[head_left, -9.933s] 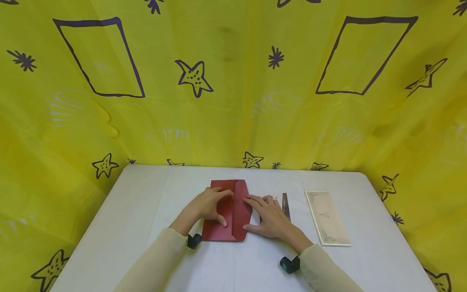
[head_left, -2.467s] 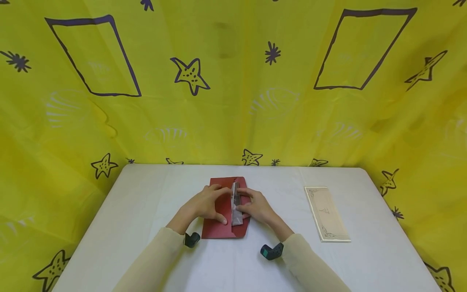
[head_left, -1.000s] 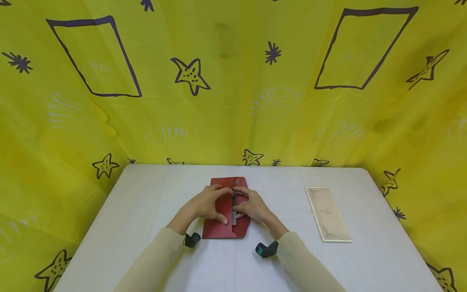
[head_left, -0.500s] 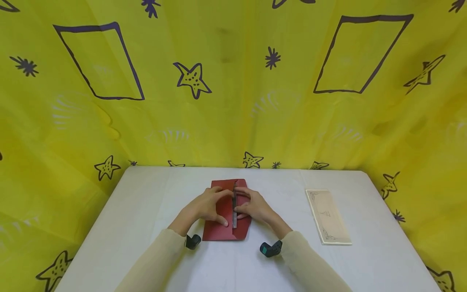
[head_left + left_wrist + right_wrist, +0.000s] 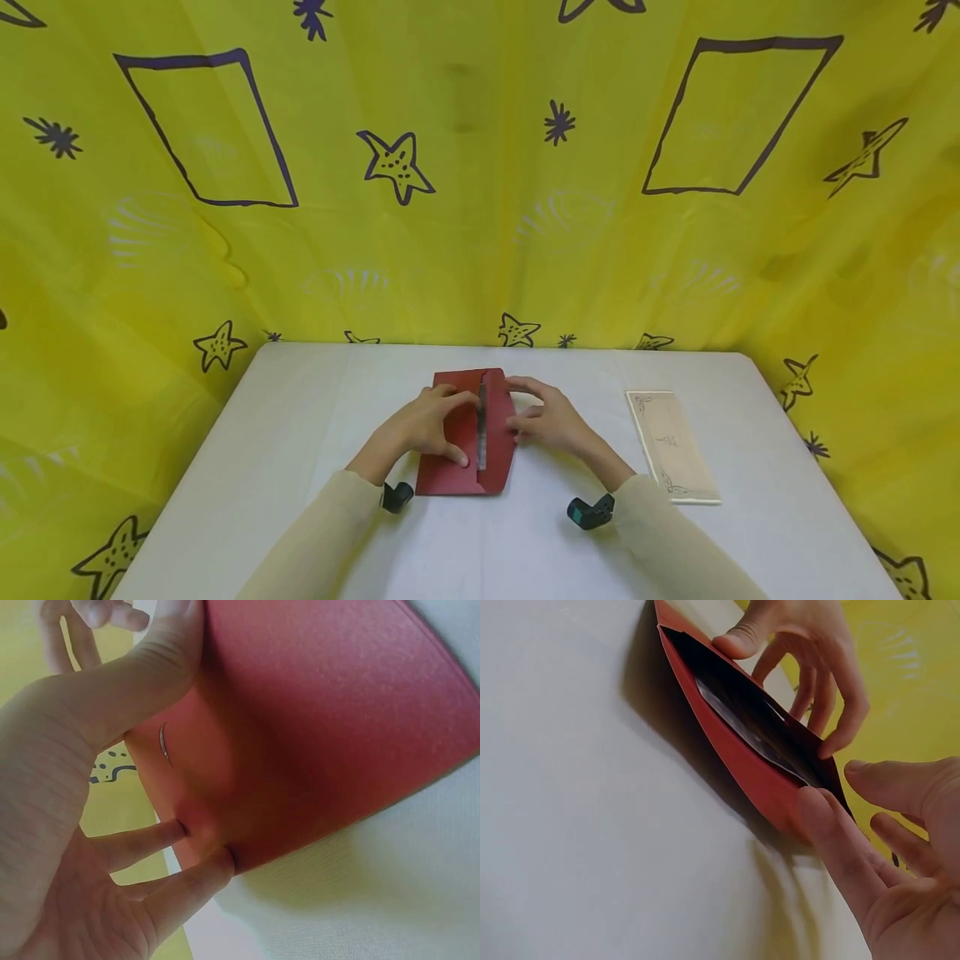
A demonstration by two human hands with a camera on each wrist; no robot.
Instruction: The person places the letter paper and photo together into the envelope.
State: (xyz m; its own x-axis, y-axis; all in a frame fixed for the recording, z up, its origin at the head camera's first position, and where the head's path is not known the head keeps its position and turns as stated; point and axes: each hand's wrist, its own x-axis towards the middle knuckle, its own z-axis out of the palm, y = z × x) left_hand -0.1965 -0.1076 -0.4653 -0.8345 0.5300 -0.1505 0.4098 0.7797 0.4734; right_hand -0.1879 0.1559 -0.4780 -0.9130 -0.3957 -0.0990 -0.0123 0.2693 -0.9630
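Note:
A red envelope (image 5: 496, 442) lies on the white table, its flap spread to the right. My left hand (image 5: 426, 422) grips the envelope's body, thumb on the near part and fingers at the far part, and the pocket bulges. Inside the mouth sits a dark and grey printed sheet (image 5: 742, 724), only its edge showing; the rest is hidden in the pocket. My right hand (image 5: 553, 423) is at the flap's right edge, fingertips touching or very near it. In the right wrist view its thumb stands apart from the fingers, with nothing held between them.
A cream card with ornamental corners (image 5: 675, 450) lies to the right on the white table (image 5: 300, 433). A yellow curtain (image 5: 480, 250) with drawn stars and shells hangs behind and at both sides.
The printed sheet, first right of the envelope, was pinched by my right hand and slid into the pocket. The right hand has let go and drawn back rightward; the left hand has stayed.

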